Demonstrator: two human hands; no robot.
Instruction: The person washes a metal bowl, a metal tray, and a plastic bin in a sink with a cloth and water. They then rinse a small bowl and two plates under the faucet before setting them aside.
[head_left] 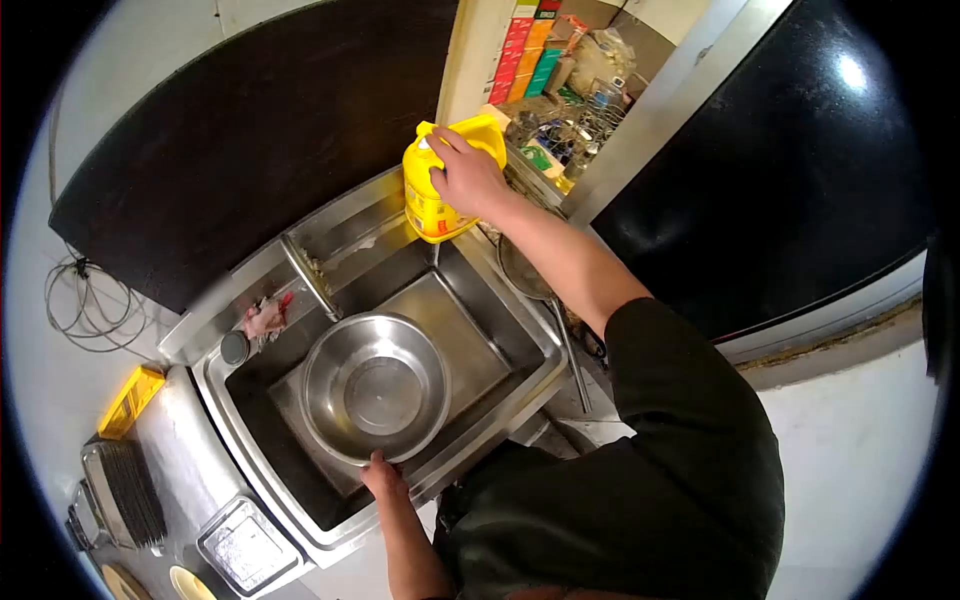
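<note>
A round stainless steel basin sits over the metal sink; its inside looks bare apart from reflections. My left hand grips the basin's near rim, thumb over the edge and fingers hidden beneath. At the sink's far right corner stands a yellow plastic jug with printed labels. My right hand is closed around the jug's upper part by its handle; the palm hides some of the grip. Right behind the jug shows a yellow open-topped container.
A faucet reaches over the sink's back edge. Beside it lie a crumpled pinkish cloth and a grey-lidded jar. Dark trays and a clear-lidded box stand at left. A long-handled strainer rests right of the sink.
</note>
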